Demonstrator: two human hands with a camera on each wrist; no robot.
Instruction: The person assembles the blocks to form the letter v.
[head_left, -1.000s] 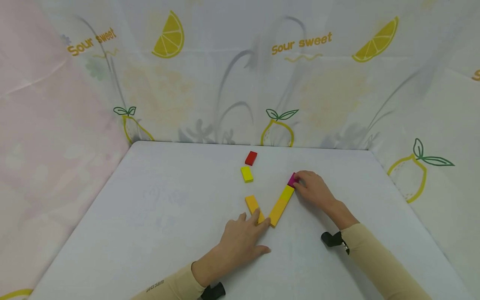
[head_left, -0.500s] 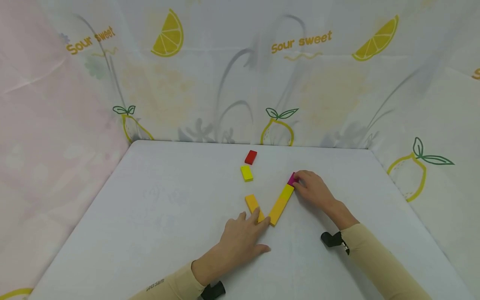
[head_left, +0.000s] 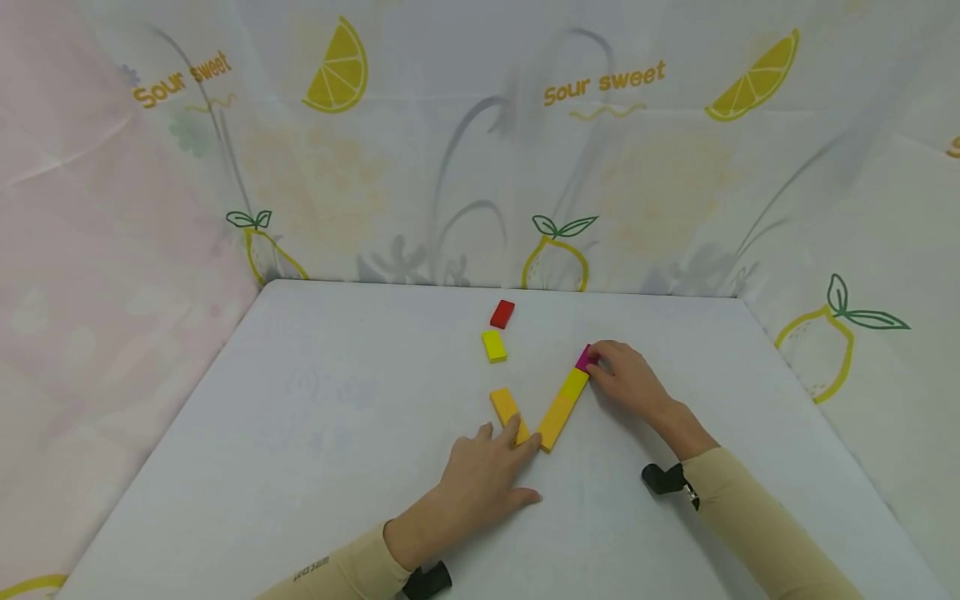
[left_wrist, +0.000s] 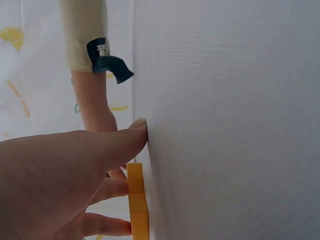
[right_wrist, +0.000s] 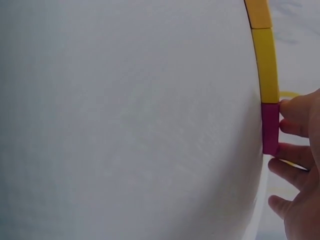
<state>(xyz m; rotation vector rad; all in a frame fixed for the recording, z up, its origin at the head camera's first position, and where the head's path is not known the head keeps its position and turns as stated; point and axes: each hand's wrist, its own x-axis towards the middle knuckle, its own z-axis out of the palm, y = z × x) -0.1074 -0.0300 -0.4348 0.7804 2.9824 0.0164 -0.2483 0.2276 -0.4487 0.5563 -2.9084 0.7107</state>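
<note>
Flat coloured blocks form a V on the white table. Its right arm has an orange block [head_left: 555, 423], a yellow block [head_left: 576, 382] and a magenta block [head_left: 582, 359] end to end. My right hand [head_left: 632, 382] pinches the magenta block at the top of that arm, thumb and fingertips on it in the right wrist view. My left hand [head_left: 483, 473] lies with fingers spread at the V's bottom. Its fingertips touch the left orange block [head_left: 504, 402] and the lower end of the right arm; part of the left block is hidden beneath a finger.
A loose yellow block [head_left: 493, 347] and a red block [head_left: 502, 314] lie farther back on the white table [head_left: 285, 458]. Behind the table's far edge hangs a lemon-printed cloth [head_left: 420, 167]. Black wrist cameras, such as the right one [head_left: 663, 479], stick out below the sleeves.
</note>
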